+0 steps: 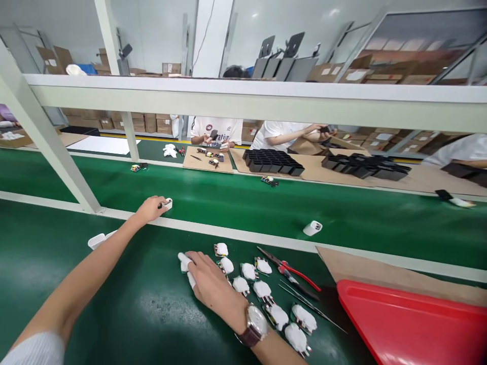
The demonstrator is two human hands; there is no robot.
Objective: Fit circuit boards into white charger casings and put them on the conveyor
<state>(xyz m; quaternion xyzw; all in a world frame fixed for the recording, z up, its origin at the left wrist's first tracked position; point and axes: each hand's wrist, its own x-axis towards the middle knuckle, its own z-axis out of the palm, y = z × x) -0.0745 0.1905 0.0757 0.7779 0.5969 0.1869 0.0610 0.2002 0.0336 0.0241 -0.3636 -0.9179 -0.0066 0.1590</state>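
My left hand (pixel 151 209) reaches forward to the green conveyor belt (pixel 243 208) and pinches a small white charger case (pixel 166 204) at the belt's near edge. My right hand (pixel 207 279), with a wristwatch and white finger cots, rests palm down on the green mat, its fingers stretched out over a small white part (pixel 184 261). Several white wrapped circuit parts (pixel 262 290) lie just right of that hand. Another white case (pixel 312 228) lies on the belt farther right.
Red-handled cutters (pixel 291 271) and thin tweezers (pixel 304 301) lie beside the parts. A red bin (pixel 411 324) sits on cardboard at the right. White cases (pixel 98 240) lie left. Across the belt, people work over black trays (pixel 272 161).
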